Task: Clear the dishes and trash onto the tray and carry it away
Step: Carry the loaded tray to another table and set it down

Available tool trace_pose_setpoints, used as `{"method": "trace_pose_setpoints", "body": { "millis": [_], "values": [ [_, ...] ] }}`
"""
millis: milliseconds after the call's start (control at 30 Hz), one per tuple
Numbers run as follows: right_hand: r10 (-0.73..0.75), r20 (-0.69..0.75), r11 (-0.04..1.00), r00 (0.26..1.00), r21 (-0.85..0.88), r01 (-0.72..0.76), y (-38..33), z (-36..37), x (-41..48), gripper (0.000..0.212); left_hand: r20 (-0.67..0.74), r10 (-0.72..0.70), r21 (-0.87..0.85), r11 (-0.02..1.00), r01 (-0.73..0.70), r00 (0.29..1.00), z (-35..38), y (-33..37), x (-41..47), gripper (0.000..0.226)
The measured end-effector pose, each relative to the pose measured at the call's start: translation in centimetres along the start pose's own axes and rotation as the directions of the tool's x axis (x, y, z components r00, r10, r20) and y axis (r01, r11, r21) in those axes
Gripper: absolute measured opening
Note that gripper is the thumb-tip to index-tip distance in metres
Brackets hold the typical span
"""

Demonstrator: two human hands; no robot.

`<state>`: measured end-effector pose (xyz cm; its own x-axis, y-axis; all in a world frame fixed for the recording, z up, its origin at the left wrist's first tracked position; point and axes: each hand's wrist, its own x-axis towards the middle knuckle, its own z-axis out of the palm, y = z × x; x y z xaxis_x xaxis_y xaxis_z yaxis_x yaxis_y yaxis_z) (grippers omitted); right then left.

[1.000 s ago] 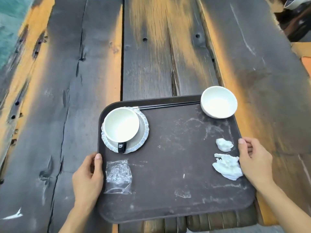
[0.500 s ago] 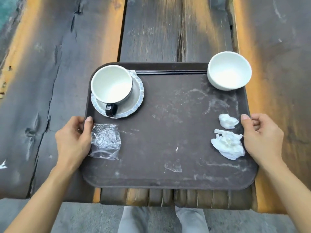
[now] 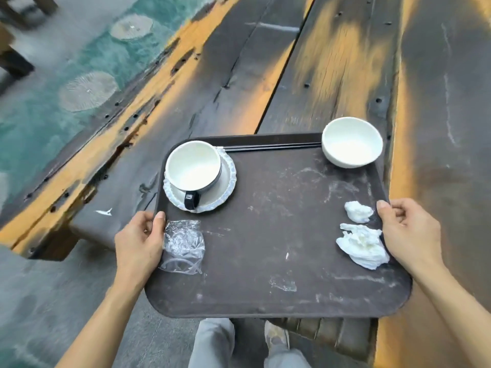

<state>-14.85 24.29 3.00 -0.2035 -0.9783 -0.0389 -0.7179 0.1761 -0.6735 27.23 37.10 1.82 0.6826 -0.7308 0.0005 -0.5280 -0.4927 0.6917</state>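
Head view: a person grips a dark brown tray (image 3: 265, 235) by its two side edges, the left hand (image 3: 138, 243) clamped on the left rim with the thumb on top, the right hand (image 3: 409, 235) clamped on the right rim the same way, fingers curled under. The tray's near edge hangs out past the end of the weathered plank counter (image 3: 345, 75), above the person's legs. At the tray's far left corner a white cup (image 3: 193, 168) sits on a saucer (image 3: 225, 181); at the far right corner stands a white bowl (image 3: 352, 142), with black chopsticks (image 3: 273, 148) along the far rim between them. A clear plastic wrapper (image 3: 183, 247) lies beside the left thumb, two crumpled white tissues (image 3: 362, 245) beside the right.
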Motion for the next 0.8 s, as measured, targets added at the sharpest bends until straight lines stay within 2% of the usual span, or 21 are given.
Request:
{"method": "trace_pose_setpoints", "body": {
  "millis": [133,300,467,567,800],
  "values": [
    [-0.141,0.102,0.990,0.985,-0.015,0.143,-5.4,-2.0,0.6,0.021,-0.132,-0.060,-0.004,0.998,0.060,0.989,-6.3,1.1,-3.4,0.022],
    [-0.301,0.225,0.950,0.927,-0.017,0.312,-13.4,-3.8,-0.7,0.022,-0.274,-0.190,-0.013,0.981,0.194,0.943,-15.1,1.8,-9.3,0.023],
    [-0.463,0.335,0.878,0.821,0.049,0.476,-20.9,-2.6,-4.1,0.021,-0.410,-0.335,-0.056,0.937,0.344,0.848,-23.0,0.0,-15.5,0.022],
    [-0.548,0.407,0.820,0.731,0.089,0.565,-25.0,-1.1,-7.6,0.023,-0.487,-0.401,-0.092,0.907,0.411,0.776,-27.3,-2.3,-19.7,0.025],
    [-0.676,0.508,0.690,0.534,0.181,0.701,-32.3,2.9,-17.7,0.026,-0.628,-0.482,-0.138,0.841,0.523,0.611,-34.9,-7.4,-28.8,0.026]
  ]
}}
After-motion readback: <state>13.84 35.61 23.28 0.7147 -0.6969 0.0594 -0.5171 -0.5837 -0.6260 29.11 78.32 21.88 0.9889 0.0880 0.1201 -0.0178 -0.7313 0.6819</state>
